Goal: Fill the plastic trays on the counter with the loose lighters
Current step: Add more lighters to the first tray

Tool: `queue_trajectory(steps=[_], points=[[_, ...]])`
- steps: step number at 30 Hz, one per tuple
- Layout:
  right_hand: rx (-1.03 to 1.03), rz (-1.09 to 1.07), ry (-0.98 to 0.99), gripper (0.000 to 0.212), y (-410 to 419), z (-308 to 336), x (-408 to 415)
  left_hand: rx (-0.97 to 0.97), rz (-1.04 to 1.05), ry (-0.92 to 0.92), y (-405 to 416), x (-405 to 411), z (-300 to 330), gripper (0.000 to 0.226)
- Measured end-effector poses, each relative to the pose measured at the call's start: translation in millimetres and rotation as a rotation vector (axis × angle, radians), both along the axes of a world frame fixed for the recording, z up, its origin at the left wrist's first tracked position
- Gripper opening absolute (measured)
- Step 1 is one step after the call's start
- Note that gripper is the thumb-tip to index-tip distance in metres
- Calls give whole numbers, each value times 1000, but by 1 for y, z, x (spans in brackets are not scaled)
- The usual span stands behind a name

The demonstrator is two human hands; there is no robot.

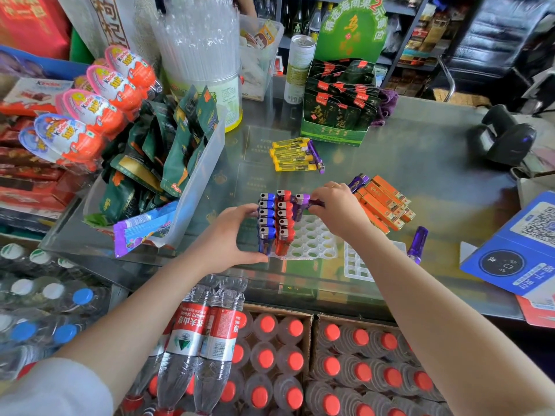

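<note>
Two rows stand filled, so keep your left hand (pixel 237 235) gripping the white tray (pixel 312 244) while your right hand (pixel 336 208), pinching a purple lighter (pixel 301 202), seats it upright.

Open glass counter (pixel 420 163) lies far right of the white tray (pixel 312 241), between the yellow lighters (pixel 292 159) and the black scanner (pixel 507 142) — the widest way in. The tray's right holes stand free. Left is walled by the clear snack bin (pixel 198 187); orange lighters (pixel 384 205) crowd the right, a second tray (pixel 357 265) and purple lighter (pixel 418 244) near right — the blue payment stand (pixel 510 259) beyond.
</note>
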State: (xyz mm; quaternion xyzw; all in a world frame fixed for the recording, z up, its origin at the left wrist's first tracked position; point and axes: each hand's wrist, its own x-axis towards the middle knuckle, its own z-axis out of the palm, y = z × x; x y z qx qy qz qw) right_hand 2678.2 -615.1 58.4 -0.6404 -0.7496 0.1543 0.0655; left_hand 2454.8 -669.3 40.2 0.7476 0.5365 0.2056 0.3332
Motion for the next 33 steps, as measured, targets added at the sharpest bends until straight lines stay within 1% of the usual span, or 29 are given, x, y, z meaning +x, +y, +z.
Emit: queue_trajectory(steps=[2, 4, 6, 8, 10, 15, 18, 22, 26, 29, 31, 33], points=[[12, -13, -58, 25, 2, 1, -4, 10, 4, 4, -1, 0, 1, 83], [57, -33, -19, 16, -1, 3, -4, 16, 12, 15, -2, 1, 1, 83], [108, -62, 131, 11, -8, 6, 2, 23, 20, 30, -3, 0, 1, 83], [158, -61, 316, 12, -18, 9, 11, 28, 29, 32, -5, 0, 0, 83], [171, -46, 455, 15, -31, 14, 18, 29, 38, 29, -7, 0, 0, 84], [83, -30, 617, 20, -53, 22, 19, 43, 46, 58, -10, 1, 5, 83], [106, -51, 624, 25, -57, 23, 11, 43, 48, 71, -12, 0, 7, 82], [165, -50, 582, 22, -57, 19, -3, 39, 52, 71, -16, -3, 9, 83], [211, 63, 474, 19, -56, 19, -10, 39, 43, 64, -15, -3, 8, 83], [215, 89, 422, 19, -53, 23, -13, 24, 22, 72, -10, -4, 8, 83], [183, 71, 449, 20, -52, 22, -16, 19, 3, 79, -7, -5, 7, 83], [140, 4, 553, 21, -53, 16, -20, 17, -1, 89, -5, -6, 6, 84]])
